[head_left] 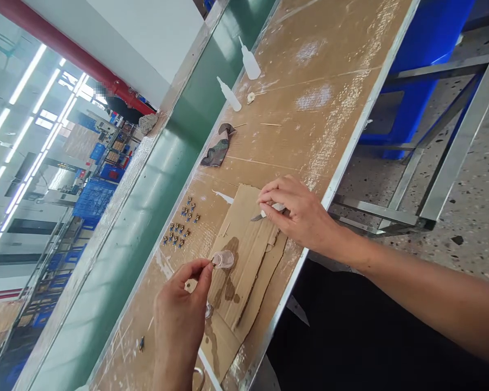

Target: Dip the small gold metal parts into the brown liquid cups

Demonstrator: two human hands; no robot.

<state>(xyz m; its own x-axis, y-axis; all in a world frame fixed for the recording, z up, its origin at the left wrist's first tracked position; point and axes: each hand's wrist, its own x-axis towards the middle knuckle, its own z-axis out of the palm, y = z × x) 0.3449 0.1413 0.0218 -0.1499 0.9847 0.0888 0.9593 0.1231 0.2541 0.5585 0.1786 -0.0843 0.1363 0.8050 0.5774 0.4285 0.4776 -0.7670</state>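
Note:
My left hand pinches thumb and forefinger together beside a small clear glass bottle. A tiny dark piece shows at the fingertips, too small to name. In my right hand is a small knife, its pointed grey blade aimed left over the cardboard sheet. Dark wet stains mark the cardboard around the bottle. Left of the cardboard stand several tiny blue-and-gold figures in a loose group. One similar piece lies apart, near my left forearm.
Two white squeeze bottles with thin nozzles are farther up the brown-covered table. A camouflage cloth and thin wooden sticks lie nearer. The green conveyor belt runs along the left. A metal-framed stool stands right.

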